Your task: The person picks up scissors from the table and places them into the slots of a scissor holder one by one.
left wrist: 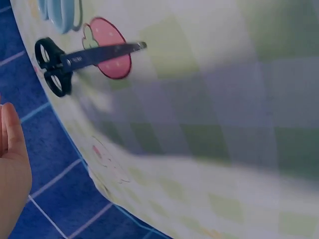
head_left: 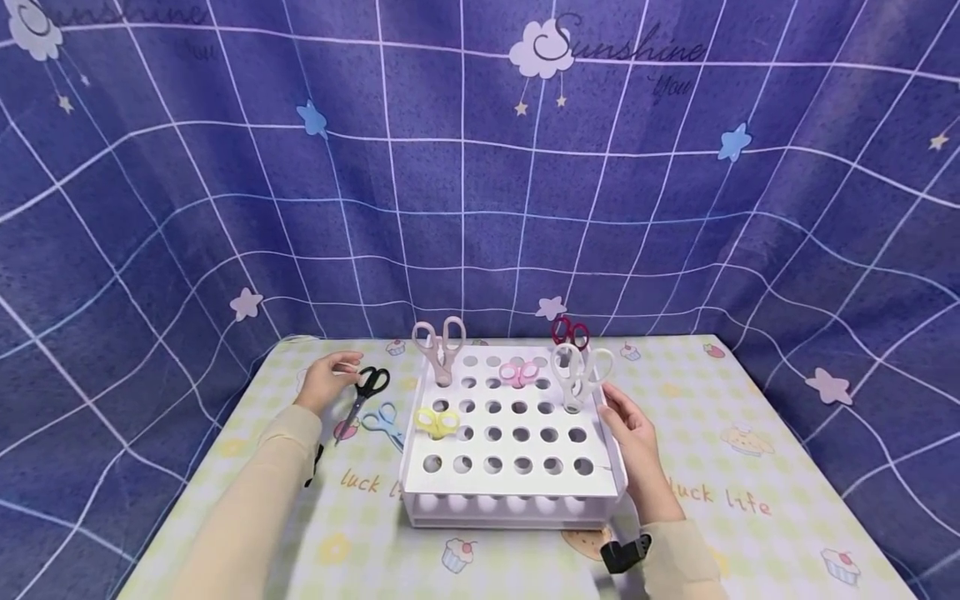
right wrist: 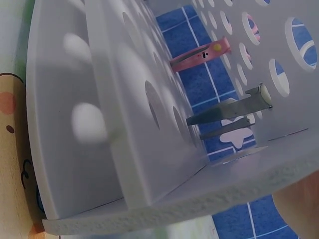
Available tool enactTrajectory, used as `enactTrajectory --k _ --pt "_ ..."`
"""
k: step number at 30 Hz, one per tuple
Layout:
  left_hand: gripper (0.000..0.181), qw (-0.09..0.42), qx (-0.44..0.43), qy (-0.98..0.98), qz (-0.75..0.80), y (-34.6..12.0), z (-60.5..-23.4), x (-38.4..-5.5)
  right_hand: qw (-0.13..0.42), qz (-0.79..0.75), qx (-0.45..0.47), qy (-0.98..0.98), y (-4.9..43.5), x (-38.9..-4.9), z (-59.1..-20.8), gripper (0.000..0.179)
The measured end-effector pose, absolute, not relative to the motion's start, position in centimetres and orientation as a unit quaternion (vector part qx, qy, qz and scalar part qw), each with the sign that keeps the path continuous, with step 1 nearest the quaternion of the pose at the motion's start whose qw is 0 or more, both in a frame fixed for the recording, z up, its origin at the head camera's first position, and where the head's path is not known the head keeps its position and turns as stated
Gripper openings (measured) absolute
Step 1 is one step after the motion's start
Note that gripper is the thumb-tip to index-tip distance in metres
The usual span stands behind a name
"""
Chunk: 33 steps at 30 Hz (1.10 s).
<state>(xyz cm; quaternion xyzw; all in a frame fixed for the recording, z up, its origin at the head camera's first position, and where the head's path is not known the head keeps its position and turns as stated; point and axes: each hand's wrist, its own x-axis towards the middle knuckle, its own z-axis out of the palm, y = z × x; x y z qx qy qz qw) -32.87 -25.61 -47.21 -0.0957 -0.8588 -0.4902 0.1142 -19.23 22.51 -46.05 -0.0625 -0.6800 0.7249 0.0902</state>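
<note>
My left hand (head_left: 328, 383) hovers beside the handles of black scissors (head_left: 372, 382), which lie on the cloth with blades toward me. Its fingers are extended and hold nothing; the left wrist view shows a gap between hand and scissors. Light-blue scissors (head_left: 384, 419) lie alongside, left of a white rack (head_left: 487, 482) with rows of round holes. My right hand (head_left: 633, 429) rests against the rack's right side. Standing handles-up in the holes are beige-pink scissors (head_left: 441, 354), yellow scissors (head_left: 437, 423), pink scissors (head_left: 519, 373), dark-red scissors (head_left: 572, 333) and pale grey scissors (head_left: 579, 379).
A checked tablecloth (head_left: 337, 517) with printed cakes and lettering covers the table. Behind it and at both sides hangs a blue grid curtain (head_left: 480, 208). Within the rack, blades show below the holed top, among them the pink scissors' sheath-like tip (right wrist: 202, 54).
</note>
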Motion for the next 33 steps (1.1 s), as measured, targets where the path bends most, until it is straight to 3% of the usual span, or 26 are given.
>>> enactTrajectory --k 4,16,33 --pt "0.039 0.106 -0.048 -0.878 -0.465 -26.2 -47.7 -33.2 0.084 0.727 -0.064 -0.678 22.4 -19.2 -46.0 0.046" --pt "0.035 0.103 -0.067 -0.841 -0.527 -26.7 -49.5 -34.1 0.087 0.722 -0.076 -0.682 22.4 -19.1 -45.8 0.045" --pt "0.035 0.100 0.036 -0.884 -0.456 -25.7 -51.1 -35.4 0.083 0.726 -0.073 -0.679 22.6 -19.3 -45.8 0.046"
